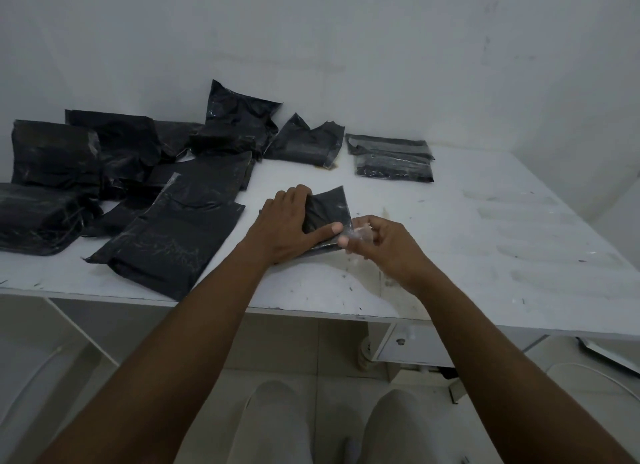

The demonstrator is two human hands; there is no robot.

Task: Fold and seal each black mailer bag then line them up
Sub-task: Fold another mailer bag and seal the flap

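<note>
The bag (329, 211) lies front-middle of the table (485, 221), gripped by left hand (284, 224); right hand (384, 245) pinches clear strip (358, 235) at its edge. Best peel slowly, keeping fold pinned flat.

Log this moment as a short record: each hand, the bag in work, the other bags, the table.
left hand: grips the bag, thumb across its near edge
right hand: pinches a clear film at the bag's right edge
bag: black, lying on the table near the front
pile: black bags, overlapping, on the left side
folded bag: by the wall, right of the pile, apart from it
table: white, scuffed
step: probably sealing; bag not yet lined up
</note>
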